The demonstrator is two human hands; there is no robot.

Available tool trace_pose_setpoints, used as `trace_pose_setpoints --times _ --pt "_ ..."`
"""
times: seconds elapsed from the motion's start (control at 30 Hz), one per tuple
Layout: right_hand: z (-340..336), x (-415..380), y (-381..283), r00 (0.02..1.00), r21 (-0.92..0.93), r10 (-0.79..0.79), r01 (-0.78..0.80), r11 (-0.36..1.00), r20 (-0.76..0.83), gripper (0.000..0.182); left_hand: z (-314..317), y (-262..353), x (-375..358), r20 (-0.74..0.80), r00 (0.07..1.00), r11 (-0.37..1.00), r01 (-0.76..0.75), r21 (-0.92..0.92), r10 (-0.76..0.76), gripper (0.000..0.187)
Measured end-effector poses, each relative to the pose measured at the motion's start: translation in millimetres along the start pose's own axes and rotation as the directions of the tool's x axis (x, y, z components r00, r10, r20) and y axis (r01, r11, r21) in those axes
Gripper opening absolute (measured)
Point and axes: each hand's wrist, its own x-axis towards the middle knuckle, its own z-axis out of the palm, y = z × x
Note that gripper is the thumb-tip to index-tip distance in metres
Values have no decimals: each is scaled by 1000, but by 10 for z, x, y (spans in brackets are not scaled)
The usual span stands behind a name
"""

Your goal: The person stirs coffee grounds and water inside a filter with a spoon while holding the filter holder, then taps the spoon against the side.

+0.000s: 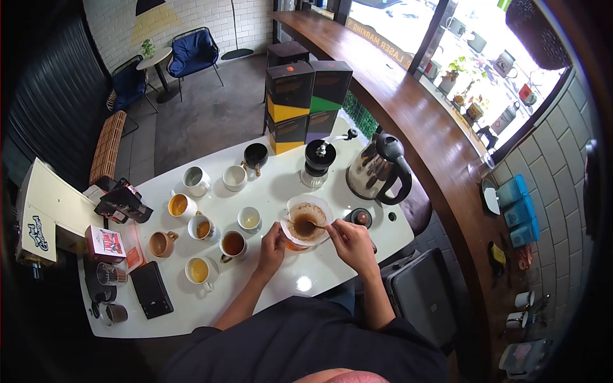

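A white paper coffee filter (317, 203) sits in a dripper in front of me, with wet brown coffee (302, 223) inside. Amber liquid shows beneath it in what looks like a glass server (292, 246). My left hand (273, 247) is closed at the dripper's left side, its fingertips partly hidden. Pinched in my right hand (351, 242) is a spoon (318, 226), its tip dipped into the coffee. Left of my left hand stands a cup of dark reddish-brown liquid (233, 243). A pale cup (249, 219) is just behind that one.
Several cups, including a brown cup (162, 244), spread over the white table (255, 303). Behind the filter stand a hand grinder (317, 163) and a steel kettle (373, 169). Stacked coffee boxes (290, 89) rise at the back edge. A black flat device (152, 290) lies left.
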Motion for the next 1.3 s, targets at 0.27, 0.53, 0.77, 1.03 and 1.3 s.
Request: trace_pose_setpoints --times 0.27,0.53,0.77,1.03,1.3 --pt "26 28 2 1000 40 -12 12 999 3 20 -31 -60 -26 26 999 999 30 26 -31 26" --pt "4 50 -23 999 43 -25 27 999 -28 19 -42 -47 -10 39 999 997 1 71 -4 24" --pt "13 19 63 996 34 -69 72 997 -62 18 20 -108 -51 -11 1000 997 -4 72 5 21" --pt "36 40 -19 995 -1 -98 98 995 27 19 60 -93 -37 -72 991 987 -101 129 111 20" --pt "4 50 -8 998 18 -45 45 999 36 20 -6 -82 -45 -39 998 981 -44 191 52 23"
